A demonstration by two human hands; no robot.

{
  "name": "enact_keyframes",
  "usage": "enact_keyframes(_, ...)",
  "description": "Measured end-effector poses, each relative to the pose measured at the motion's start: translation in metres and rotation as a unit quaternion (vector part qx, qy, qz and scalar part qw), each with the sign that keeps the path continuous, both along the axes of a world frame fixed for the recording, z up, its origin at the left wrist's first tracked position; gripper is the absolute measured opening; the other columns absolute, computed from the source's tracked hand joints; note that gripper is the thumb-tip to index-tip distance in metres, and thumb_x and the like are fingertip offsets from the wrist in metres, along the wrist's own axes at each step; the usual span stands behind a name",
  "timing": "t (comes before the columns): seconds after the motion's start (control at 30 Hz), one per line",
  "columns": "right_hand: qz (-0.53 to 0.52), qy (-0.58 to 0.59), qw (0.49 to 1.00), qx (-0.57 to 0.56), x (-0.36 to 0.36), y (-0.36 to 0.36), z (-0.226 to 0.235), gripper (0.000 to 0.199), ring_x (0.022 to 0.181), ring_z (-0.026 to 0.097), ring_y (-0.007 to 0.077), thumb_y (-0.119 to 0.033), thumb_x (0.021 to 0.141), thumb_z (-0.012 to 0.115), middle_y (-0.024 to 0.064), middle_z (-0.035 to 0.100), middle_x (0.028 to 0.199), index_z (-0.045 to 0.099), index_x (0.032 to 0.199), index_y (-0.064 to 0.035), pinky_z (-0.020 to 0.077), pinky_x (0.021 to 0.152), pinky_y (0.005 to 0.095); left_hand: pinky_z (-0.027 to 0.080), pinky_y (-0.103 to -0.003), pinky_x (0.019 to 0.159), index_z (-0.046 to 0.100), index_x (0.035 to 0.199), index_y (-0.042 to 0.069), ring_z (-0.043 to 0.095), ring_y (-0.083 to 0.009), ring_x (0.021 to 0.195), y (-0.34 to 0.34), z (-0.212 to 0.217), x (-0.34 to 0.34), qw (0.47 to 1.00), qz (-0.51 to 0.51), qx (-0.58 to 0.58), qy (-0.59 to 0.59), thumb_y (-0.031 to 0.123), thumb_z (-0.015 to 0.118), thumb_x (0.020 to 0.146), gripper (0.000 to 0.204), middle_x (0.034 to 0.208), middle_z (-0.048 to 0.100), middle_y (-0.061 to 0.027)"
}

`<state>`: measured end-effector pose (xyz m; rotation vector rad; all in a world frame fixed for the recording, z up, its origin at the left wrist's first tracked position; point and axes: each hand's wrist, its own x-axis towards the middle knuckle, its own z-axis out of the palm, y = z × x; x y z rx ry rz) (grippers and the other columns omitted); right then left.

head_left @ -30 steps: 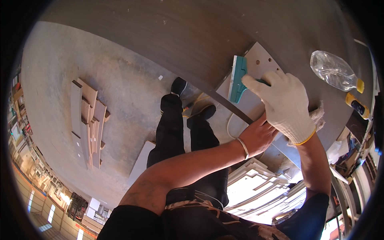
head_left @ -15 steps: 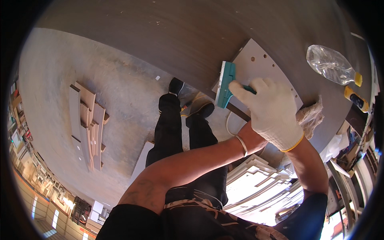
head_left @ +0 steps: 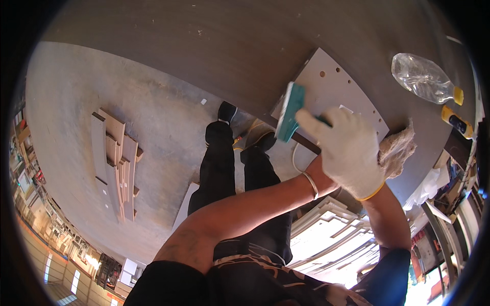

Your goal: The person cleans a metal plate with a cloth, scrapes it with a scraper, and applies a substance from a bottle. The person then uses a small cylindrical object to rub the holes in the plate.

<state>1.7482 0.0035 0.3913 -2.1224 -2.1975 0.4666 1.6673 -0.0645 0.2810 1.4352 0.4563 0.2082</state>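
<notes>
My right hand (head_left: 352, 148), in a cream knit glove with a yellow cuff edge, is wrapped round the handle of a teal scraper-like tool (head_left: 293, 112). Its wide head has a pale strip along the left side and lies across the left edge of a light grey panel (head_left: 326, 89); whether it touches the surface I cannot tell. Several drilled holes run along the panel's right side. My bare left hand (head_left: 325, 175), with a bangle at the wrist, reaches in beneath the glove by the panel's near end. Its fingers are hidden.
The panel rests on a dark brown tabletop (head_left: 245, 56). To the right are a clear plastic bottle (head_left: 421, 79), a yellow-and-black container (head_left: 457, 122) and a crumpled cloth (head_left: 399, 153). Stacked wooden strips (head_left: 120, 163) lie on the floor to the left. More pale boards (head_left: 326, 229) sit near my waist.
My right hand has moved slightly right and nearer to me with the teal tool. The tool's head is tilted more and looks blurred. My left arm has barely moved.
</notes>
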Motion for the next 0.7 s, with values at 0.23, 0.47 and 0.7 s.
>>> enact_keyframes(0.23,0.073,0.051,0.996,-0.021,-0.013,-0.004,-0.007,0.042,0.079,0.065,0.0233,-0.017,0.079,0.071,0.0027,0.055,0.083,0.071,0.12,-0.022,0.0503,0.066,0.0415,0.025,-0.053,0.132,0.038,0.165,0.008,0.034,-0.0297,0.159,0.014,0.016,-0.002,0.998,0.051,0.014,-0.02,0.038,0.049,0.11,0.064,0.169,0.039,-0.0158)
enact_keyframes(0.47,-0.011,0.173,0.985,0.008,-0.078,-0.037,0.006,0.046,0.073,0.059,0.0232,-0.015,0.074,0.073,0.0013,0.053,0.08,0.074,0.119,-0.0249,0.0429,0.062,0.0378,0.012,-0.058,0.136,0.032,0.168,0.003,0.018,-0.0331,0.167,0.026,0.026,-0.022,0.8,-0.13,0.579,0.088,0.042,0.059,0.102,0.082,0.179,0.024,-0.0161)
enact_keyframes(0.7,-0.329,0.387,0.847,0.156,-0.084,-0.105,0.034,0.051,0.086,0.072,0.0331,0.008,0.073,0.072,0.0172,0.073,0.103,0.076,0.123,-0.005,0.0584,0.076,0.0416,0.015,-0.065,0.132,0.049,0.157,-0.002,0.03,-0.0395,0.162,0.053,0.032,-0.071,0.852,-0.071,0.513,0.081,0.028,0.057,0.102,0.063,0.172,0.036,-0.0207)
